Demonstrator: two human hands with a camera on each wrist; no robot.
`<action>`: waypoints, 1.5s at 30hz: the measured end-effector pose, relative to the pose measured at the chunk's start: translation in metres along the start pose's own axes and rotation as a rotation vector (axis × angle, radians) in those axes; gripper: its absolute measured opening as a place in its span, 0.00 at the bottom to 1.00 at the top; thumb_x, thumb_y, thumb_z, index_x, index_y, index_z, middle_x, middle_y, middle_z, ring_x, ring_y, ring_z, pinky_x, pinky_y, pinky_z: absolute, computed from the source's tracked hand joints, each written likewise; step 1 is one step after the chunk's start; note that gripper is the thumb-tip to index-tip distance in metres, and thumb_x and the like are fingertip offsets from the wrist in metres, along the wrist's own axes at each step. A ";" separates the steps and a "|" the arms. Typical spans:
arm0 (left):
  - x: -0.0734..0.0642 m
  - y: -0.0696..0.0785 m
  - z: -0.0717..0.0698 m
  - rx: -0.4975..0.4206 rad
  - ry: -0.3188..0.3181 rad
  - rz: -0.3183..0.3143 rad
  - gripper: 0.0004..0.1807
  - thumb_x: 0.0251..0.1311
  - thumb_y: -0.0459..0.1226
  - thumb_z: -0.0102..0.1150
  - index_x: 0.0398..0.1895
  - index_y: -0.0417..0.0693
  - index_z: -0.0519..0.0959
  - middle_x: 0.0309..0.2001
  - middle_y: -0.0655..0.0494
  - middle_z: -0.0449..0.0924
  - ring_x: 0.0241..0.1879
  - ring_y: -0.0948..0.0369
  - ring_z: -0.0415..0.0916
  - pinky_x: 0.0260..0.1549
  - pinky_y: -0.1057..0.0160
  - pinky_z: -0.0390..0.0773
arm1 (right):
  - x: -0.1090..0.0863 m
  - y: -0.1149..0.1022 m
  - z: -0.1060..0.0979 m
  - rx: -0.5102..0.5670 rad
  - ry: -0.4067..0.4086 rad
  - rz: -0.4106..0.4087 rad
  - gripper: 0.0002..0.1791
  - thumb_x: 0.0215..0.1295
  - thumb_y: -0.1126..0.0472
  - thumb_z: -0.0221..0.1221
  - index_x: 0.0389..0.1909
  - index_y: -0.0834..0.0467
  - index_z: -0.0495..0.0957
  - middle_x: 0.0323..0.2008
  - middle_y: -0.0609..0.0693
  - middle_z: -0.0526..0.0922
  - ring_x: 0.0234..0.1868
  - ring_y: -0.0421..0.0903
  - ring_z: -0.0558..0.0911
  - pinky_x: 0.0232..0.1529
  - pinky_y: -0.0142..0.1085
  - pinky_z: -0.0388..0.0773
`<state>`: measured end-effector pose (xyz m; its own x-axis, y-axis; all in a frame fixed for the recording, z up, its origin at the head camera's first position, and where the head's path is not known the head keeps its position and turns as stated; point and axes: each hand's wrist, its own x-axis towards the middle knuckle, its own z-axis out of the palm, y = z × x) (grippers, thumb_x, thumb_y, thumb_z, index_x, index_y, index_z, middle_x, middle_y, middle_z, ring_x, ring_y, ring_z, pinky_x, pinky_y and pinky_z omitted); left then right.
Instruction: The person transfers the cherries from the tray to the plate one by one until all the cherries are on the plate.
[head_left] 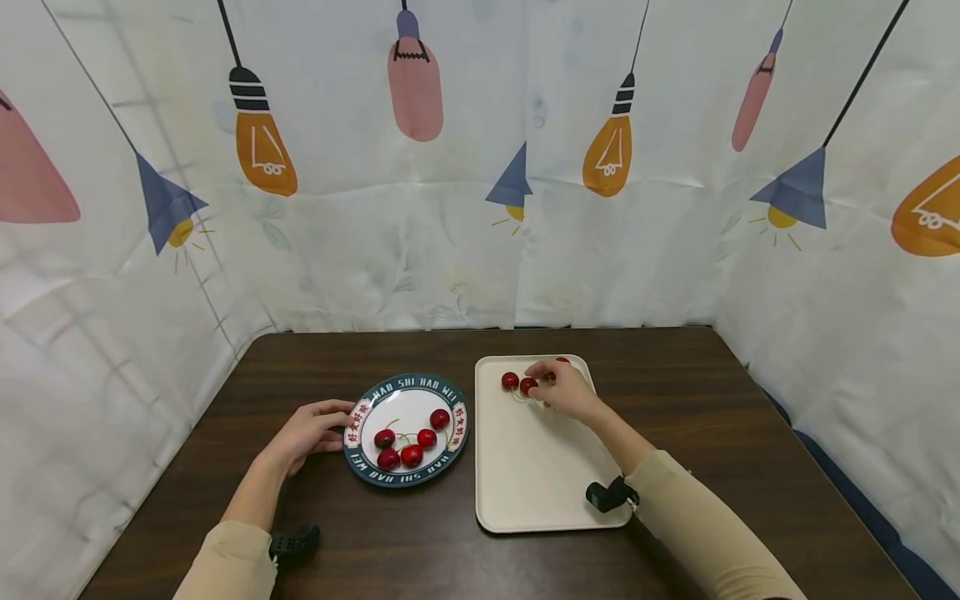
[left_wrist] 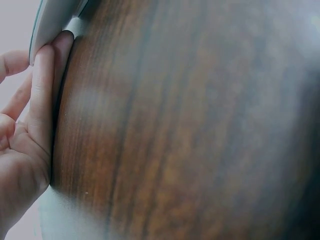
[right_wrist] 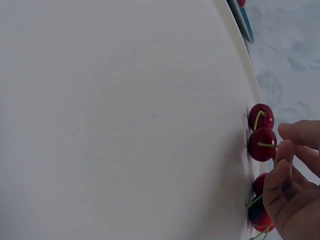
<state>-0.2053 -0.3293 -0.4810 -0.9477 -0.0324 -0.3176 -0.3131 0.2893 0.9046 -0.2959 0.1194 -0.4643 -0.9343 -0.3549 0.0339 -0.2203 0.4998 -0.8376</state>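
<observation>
On the left of the table, my left hand (head_left: 311, 429) grips the rim of a round plate (head_left: 360, 471) with a teal lettered border. In the left wrist view, fingers (left_wrist: 42, 95) lie under the plate rim and another is at its upper side. Several red cherries (head_left: 412, 455) with green stems lie on the plate. My right hand (head_left: 566, 392) is over the far end of a cream tray (head_left: 551, 492). Its thumb and forefinger are spread a little, right at a stemmed cherry (right_wrist: 262, 144). Another cherry (head_left: 510, 381) lies beside that one, and more are partly hidden under the hand.
The plate and tray stand side by side on a dark wooden table (head_left: 405, 546), a narrow strip of wood between them. A white curtain (head_left: 450, 250) printed with lamps hangs behind the table's far edge and along its sides.
</observation>
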 end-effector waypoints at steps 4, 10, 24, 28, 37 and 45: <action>0.000 0.000 0.000 0.000 -0.004 0.002 0.31 0.73 0.43 0.61 0.72 0.35 0.69 0.57 0.37 0.76 0.34 0.56 0.82 0.39 0.62 0.86 | 0.003 0.000 -0.001 -0.011 0.001 0.001 0.14 0.65 0.67 0.67 0.51 0.62 0.82 0.46 0.56 0.80 0.26 0.47 0.78 0.27 0.36 0.80; -0.002 0.002 0.000 -0.003 -0.009 0.008 0.31 0.72 0.43 0.61 0.71 0.35 0.70 0.57 0.37 0.75 0.35 0.56 0.82 0.39 0.62 0.86 | 0.004 0.003 -0.001 -0.056 -0.004 -0.007 0.14 0.64 0.68 0.67 0.50 0.62 0.83 0.47 0.54 0.82 0.39 0.49 0.80 0.40 0.38 0.81; -0.004 0.003 0.001 0.001 -0.002 0.010 0.30 0.72 0.43 0.61 0.71 0.35 0.70 0.56 0.38 0.77 0.35 0.57 0.82 0.39 0.62 0.86 | 0.004 0.007 0.006 -0.086 -0.020 0.024 0.17 0.60 0.67 0.70 0.51 0.59 0.83 0.46 0.49 0.84 0.50 0.49 0.78 0.51 0.42 0.78; -0.004 0.004 0.002 0.000 -0.002 0.015 0.30 0.73 0.43 0.61 0.71 0.34 0.70 0.57 0.37 0.76 0.36 0.57 0.82 0.40 0.62 0.86 | 0.004 0.006 0.006 -0.093 -0.003 0.031 0.16 0.61 0.66 0.70 0.50 0.58 0.83 0.45 0.49 0.83 0.48 0.49 0.78 0.49 0.41 0.77; -0.002 0.004 0.002 -0.029 -0.007 0.017 0.29 0.73 0.41 0.60 0.70 0.33 0.70 0.52 0.40 0.78 0.36 0.58 0.83 0.40 0.61 0.86 | 0.001 -0.008 0.004 -0.041 -0.007 -0.032 0.14 0.63 0.65 0.69 0.49 0.60 0.84 0.45 0.51 0.85 0.48 0.50 0.80 0.51 0.45 0.77; -0.001 0.002 0.002 -0.020 -0.005 0.011 0.29 0.73 0.42 0.60 0.70 0.33 0.70 0.53 0.40 0.78 0.36 0.57 0.83 0.40 0.61 0.87 | 0.003 -0.014 0.013 -0.015 -0.029 -0.049 0.14 0.62 0.64 0.69 0.49 0.57 0.84 0.45 0.48 0.85 0.49 0.50 0.80 0.50 0.43 0.78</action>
<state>-0.2049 -0.3269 -0.4790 -0.9508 -0.0245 -0.3089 -0.3037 0.2705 0.9135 -0.2914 0.1008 -0.4596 -0.9138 -0.4019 0.0584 -0.2697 0.4930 -0.8272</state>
